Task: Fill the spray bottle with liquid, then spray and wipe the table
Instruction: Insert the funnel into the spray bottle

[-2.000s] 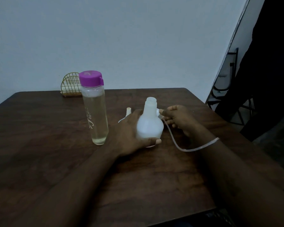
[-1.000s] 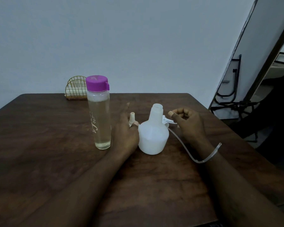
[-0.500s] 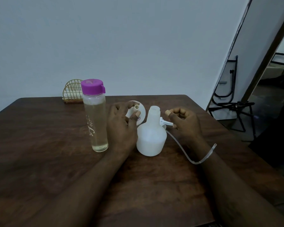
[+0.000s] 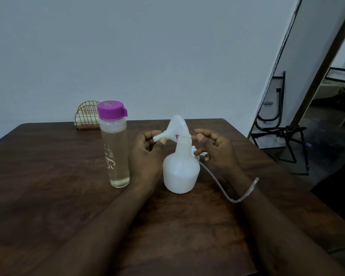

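Filling step, funnel stage. Got the capped water bottle (image 4: 118, 148) at 9 o'clock of the spray bottle (image 4: 181, 172). Pinching the funnel (image 4: 174, 129) by its spout with the left hand (image 4: 147, 154), tilted over the open neck. Gripping the pump head (image 4: 195, 152) in the right hand (image 4: 217, 151) at 3 o'clock. Next, probably: turn it spout-down, seat it.

A plain domestic room, seemingly a dining corner: a dark wooden table (image 4: 48, 176) stands before a bare pale wall (image 4: 147, 56), a gold wire napkin holder (image 4: 87, 116) sits at its far edge, and black metal frames (image 4: 277, 134) lean by a doorway (image 4: 335, 108) beyond its right edge.
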Action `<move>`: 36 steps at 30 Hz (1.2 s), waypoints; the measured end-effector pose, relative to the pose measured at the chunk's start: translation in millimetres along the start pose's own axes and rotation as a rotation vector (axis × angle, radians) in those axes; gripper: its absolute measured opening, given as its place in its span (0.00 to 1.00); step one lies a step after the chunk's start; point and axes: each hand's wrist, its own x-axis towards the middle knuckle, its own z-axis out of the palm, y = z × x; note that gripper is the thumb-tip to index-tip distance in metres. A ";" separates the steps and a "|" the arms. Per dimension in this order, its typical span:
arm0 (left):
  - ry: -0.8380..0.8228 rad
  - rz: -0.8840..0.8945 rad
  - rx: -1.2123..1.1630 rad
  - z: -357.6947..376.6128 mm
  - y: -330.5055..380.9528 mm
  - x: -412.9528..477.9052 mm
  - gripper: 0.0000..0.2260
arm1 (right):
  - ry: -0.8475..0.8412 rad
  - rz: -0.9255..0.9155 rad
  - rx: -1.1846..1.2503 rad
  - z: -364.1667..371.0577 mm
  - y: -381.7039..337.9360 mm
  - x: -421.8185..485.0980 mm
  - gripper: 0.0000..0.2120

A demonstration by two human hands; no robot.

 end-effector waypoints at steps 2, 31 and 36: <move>-0.035 -0.084 -0.093 0.5 -2.1 1.2 0.08 | -0.044 0.024 0.003 1.1 2.4 0.5 0.15; -0.311 -0.120 -0.086 -5.2 -7.0 -2.5 0.21 | -0.087 0.147 0.789 -18.4 -12.1 7.7 0.16; -0.410 -0.085 0.056 -10.7 -11.6 -5.6 0.28 | -0.035 0.118 1.098 -31.9 -21.3 6.5 0.14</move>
